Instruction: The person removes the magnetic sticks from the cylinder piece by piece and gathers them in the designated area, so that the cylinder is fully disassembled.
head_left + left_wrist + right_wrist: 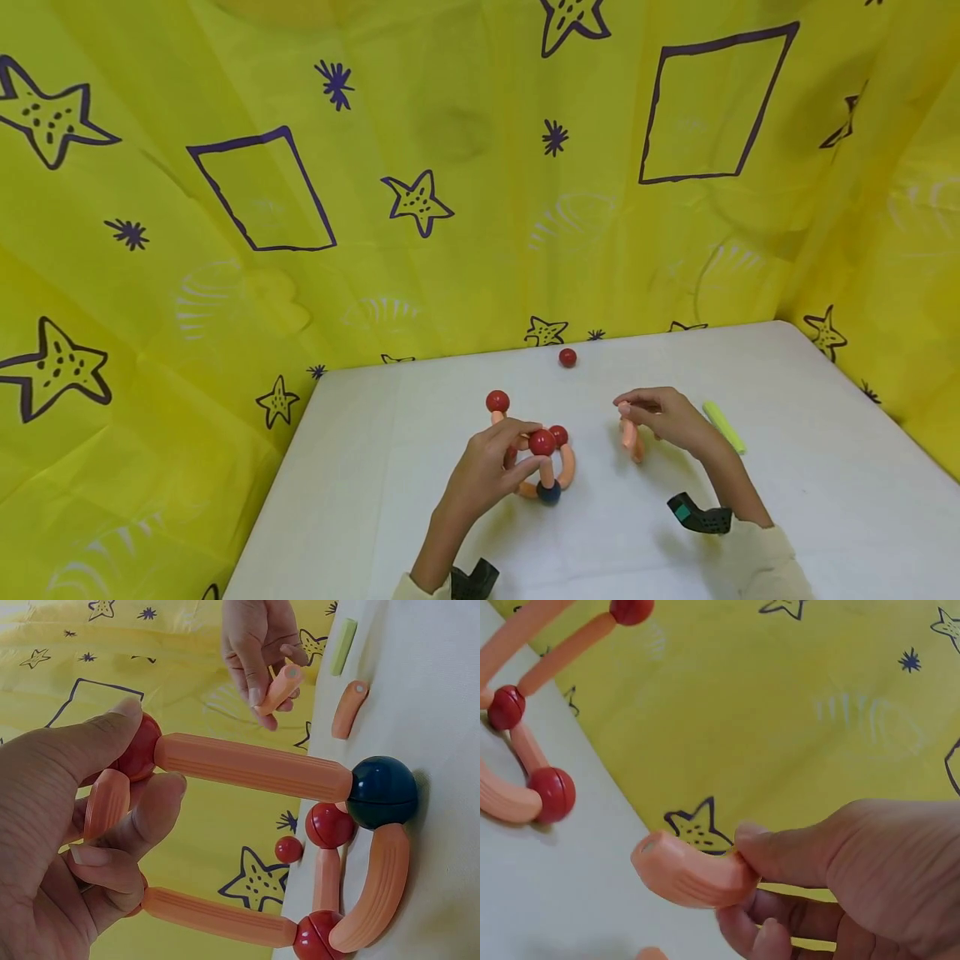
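Observation:
My left hand (491, 462) holds a magnetic stick-and-ball structure by its top, thumb and finger on a red ball (542, 442). From that ball a straight orange stick (255, 766) runs down to a dark blue ball (384, 792) at the table. Curved orange sticks and more red balls form the structure's base, partly hidden behind the hand in the head view. To the right, apart from it, my right hand (675, 421) pinches one end of a short curved orange stick (694, 871); its other end is free. Another curved orange stick (349, 709) lies on the table below.
A light green stick (723, 427) lies on the white table (360, 467) beyond the right hand. One loose red ball (567, 357) sits near the back edge. A yellow patterned curtain (465, 275) stands behind and along the sides.

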Motion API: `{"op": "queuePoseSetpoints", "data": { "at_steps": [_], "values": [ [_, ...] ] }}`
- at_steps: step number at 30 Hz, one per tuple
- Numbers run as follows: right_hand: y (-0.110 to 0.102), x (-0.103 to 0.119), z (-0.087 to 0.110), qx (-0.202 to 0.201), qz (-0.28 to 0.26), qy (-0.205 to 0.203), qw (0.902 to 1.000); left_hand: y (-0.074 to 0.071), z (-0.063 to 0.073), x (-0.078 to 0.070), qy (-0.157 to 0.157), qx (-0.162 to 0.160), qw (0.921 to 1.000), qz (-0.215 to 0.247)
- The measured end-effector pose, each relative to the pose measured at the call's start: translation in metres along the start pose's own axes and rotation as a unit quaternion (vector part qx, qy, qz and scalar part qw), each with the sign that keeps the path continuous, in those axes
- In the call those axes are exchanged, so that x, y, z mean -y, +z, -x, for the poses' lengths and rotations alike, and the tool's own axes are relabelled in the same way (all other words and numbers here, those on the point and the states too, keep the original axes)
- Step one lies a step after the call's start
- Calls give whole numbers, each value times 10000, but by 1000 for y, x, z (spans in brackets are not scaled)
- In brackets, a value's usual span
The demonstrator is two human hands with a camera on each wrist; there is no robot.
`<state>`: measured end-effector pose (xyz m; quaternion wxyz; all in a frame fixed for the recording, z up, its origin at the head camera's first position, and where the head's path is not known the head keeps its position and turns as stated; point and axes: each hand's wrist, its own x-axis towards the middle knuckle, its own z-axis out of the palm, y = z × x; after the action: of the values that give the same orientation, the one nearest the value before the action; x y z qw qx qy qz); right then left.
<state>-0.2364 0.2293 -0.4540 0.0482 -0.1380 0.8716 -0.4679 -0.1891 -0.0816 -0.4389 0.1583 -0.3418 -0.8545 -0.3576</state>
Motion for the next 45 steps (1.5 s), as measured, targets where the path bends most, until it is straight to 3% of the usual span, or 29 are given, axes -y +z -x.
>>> {"op": "queuePoseSetpoints", "data": {
  "at_steps": [11,19,29,38,45],
  "values": [
    [-8,-17,8,-92,244,645,9976,1,2,0,-92,-9,10000,35],
    [-1,-32,3,-162,943,769,9924,2,2,1,152,-104,9998,55],
    [2,-37,1,-408,1339,1037,9847,1,0,0,95,-48,9999,-24],
    [-2,-33,7,-84,959,1249,9875,1,1,-1,6,-19,10000,-77],
    [3,-32,6,-164,957,1253,9874,1,1,-1,53,-6,9999,-99]
  ]
}}
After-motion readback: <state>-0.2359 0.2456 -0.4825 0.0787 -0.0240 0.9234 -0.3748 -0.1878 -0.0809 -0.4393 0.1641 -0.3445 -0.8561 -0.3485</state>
